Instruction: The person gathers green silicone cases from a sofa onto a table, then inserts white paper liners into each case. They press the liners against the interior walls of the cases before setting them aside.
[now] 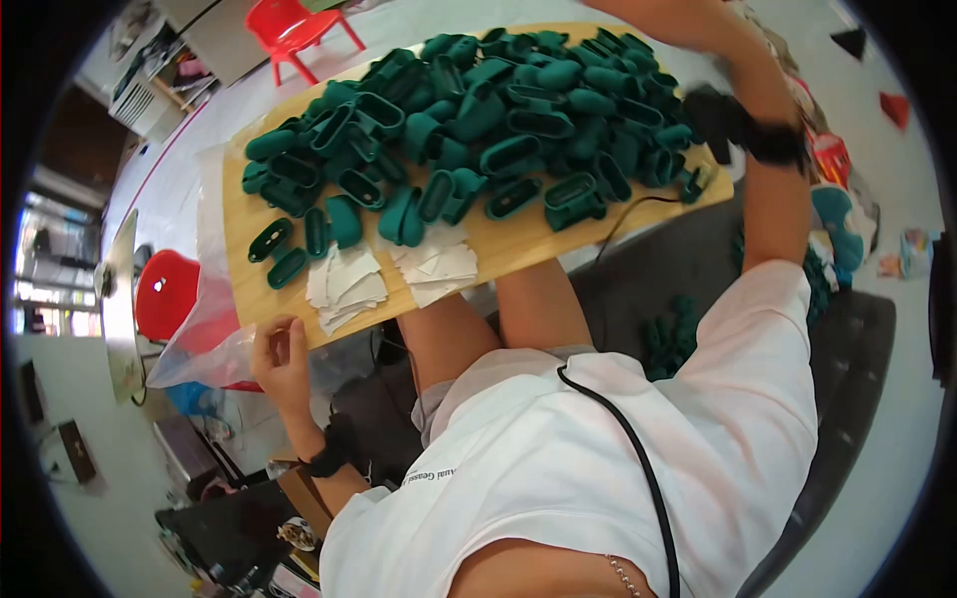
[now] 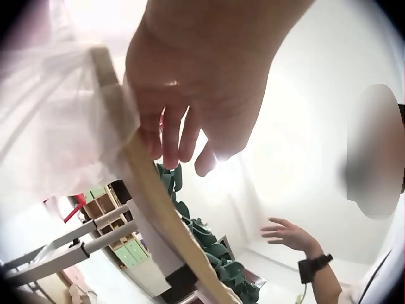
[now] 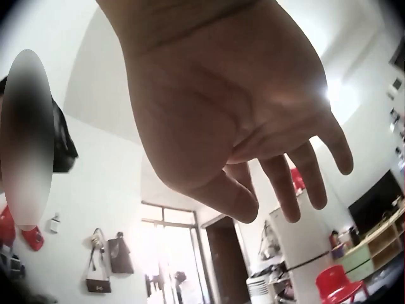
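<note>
A large heap of dark green, hollow oval cases (image 1: 478,110) covers most of a light wooden board (image 1: 558,234) in the head view. Along its near edge lie two small stacks of white paper slips (image 1: 344,284). My left hand (image 1: 281,364) is at the board's near left corner, fingers loosely bent and holding nothing. In the left wrist view, those fingers hang beside the board's edge. Raised over the far right of the heap, my right hand (image 1: 668,22) is partly cut off by the frame. The right wrist view shows this hand (image 3: 234,114) with its fingers spread and the palm bare.
Clear plastic sheeting (image 1: 184,349) hangs from the board's left side. A black cable (image 1: 623,211) runs over the near right edge. More green cases (image 1: 673,339) lie on the dark seat to the right. Red chairs (image 1: 169,294) stand at the left and behind.
</note>
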Demonstrator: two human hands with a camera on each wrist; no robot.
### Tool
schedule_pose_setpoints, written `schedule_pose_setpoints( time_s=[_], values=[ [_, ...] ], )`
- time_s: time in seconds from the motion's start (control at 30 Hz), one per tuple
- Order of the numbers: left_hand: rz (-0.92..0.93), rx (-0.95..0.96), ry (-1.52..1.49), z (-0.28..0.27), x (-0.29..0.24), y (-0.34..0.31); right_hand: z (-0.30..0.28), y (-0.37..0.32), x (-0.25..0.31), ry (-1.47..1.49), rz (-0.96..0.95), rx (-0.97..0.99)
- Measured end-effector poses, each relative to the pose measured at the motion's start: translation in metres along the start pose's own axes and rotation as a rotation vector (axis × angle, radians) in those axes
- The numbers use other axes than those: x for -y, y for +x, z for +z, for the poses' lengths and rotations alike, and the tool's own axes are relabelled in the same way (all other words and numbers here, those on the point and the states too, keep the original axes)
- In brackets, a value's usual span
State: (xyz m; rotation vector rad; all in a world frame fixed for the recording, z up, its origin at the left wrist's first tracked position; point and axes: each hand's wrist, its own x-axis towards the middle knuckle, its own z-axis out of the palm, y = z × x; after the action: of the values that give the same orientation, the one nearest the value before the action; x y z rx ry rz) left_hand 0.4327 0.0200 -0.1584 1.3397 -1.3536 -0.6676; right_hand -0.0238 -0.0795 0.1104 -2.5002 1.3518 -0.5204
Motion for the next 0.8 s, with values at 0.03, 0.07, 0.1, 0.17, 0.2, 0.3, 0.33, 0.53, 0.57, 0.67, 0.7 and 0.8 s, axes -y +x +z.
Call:
schedule_pose_setpoints(
  time_s=[0.03,0.07,0.1,0.17,0.2,0.3,0.33,0.53,0.57,0.67,0.7,0.8],
  values=[
    [0.031,-0.043,-0.058,0.002,0.007,-0.004,-0.011,-0.037,0.003,0.011,0.114,-0.015],
    [0.008,-0.092,-0.066,0.002,0.012,-0.007,-0.009,-0.073,-0.023,0.012,0.185,-0.116],
    [0.009,-0.077,-0.041,0.002,0.012,-0.007,0.004,-0.112,-0.058,0.009,0.252,-0.214],
    [0.015,-0.061,0.000,0.007,0.006,-0.006,0.039,-0.185,-0.125,-0.225,0.366,-0.338],
    [0.013,-0.060,0.025,0.010,0.003,-0.006,0.059,-0.208,-0.130,-0.384,0.741,-0.254],
    [0.005,-0.059,0.063,0.014,-0.002,-0.007,0.107,-0.246,-0.137,-0.453,1.213,0.156],
    [0.001,-0.057,0.045,0.012,-0.001,-0.006,0.135,-0.272,-0.184,-0.317,1.191,-0.008],
    [0.011,-0.045,0.081,0.011,-0.012,-0.022,0.176,-0.285,-0.227,-0.221,0.998,-0.206],
    [0.044,-0.023,0.217,0.010,-0.022,-0.021,0.178,-0.288,-0.237,-0.210,0.964,-0.225],
    [-0.222,0.056,0.244,-0.007,-0.043,-0.007,0.178,-0.283,-0.252,-0.112,1.032,-0.312],
    [-0.092,0.000,0.348,-0.013,-0.055,0.004,0.177,-0.279,-0.255,-0.069,1.082,-0.350],
    [0.249,-0.133,0.709,-0.037,-0.073,0.066,0.179,-0.280,-0.267,-0.097,1.093,-0.352]
  ],
)
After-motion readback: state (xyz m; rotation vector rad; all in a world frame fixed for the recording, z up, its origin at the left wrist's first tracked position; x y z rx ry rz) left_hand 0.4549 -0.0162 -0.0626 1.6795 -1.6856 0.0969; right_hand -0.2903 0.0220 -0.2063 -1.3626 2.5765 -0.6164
